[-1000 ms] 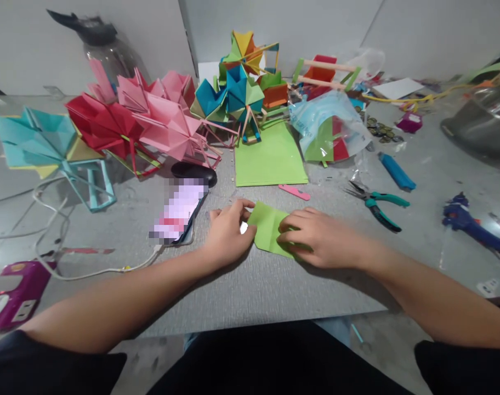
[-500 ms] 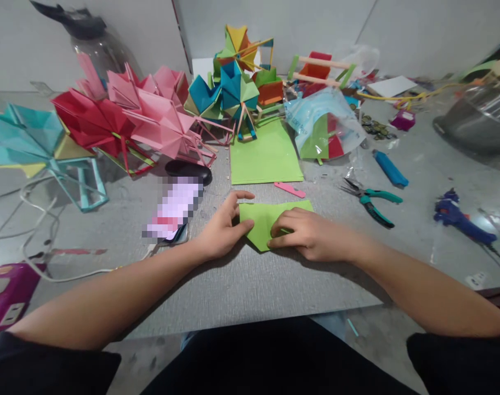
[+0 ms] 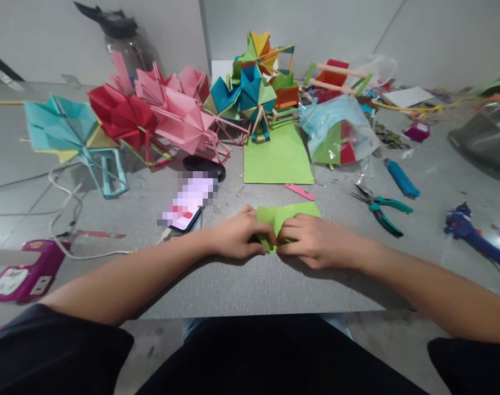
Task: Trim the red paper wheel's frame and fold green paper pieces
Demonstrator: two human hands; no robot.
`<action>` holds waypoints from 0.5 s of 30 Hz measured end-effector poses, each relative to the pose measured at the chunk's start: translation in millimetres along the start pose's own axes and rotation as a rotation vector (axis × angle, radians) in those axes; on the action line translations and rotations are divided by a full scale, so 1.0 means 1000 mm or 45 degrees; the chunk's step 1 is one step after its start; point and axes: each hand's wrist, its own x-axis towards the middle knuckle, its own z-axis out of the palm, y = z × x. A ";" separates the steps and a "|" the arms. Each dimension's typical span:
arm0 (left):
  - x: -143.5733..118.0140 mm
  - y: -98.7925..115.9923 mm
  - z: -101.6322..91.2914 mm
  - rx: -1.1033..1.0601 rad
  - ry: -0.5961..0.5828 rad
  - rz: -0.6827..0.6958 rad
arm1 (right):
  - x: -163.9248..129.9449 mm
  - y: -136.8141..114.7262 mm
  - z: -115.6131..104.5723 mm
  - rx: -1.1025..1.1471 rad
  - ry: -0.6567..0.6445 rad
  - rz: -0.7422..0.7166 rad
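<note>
Both hands, left hand [image 3: 237, 237] and right hand [image 3: 313, 240], pinched the folded light-green paper square [image 3: 289, 215] against the grey table [image 3: 250, 285], holding its crease flat.

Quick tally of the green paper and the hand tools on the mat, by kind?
Green folded piece, pinched between left hand and right hand: 1
Flat green sheet: 1
Pliers, teal handles: 1
Blue glue gun: 1
Blue lighter: 1
Total: 5

Even, soft indoor light, faint shadows, slight motion blur, edges bowed.
</note>
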 end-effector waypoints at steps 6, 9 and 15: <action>0.000 0.003 0.004 0.033 0.026 0.018 | -0.001 -0.006 0.012 0.004 0.097 -0.045; 0.000 0.002 0.004 0.038 0.026 -0.007 | -0.003 -0.008 0.015 -0.008 0.086 -0.027; 0.001 0.001 0.003 0.056 0.016 -0.030 | -0.003 -0.012 0.019 -0.057 0.104 0.027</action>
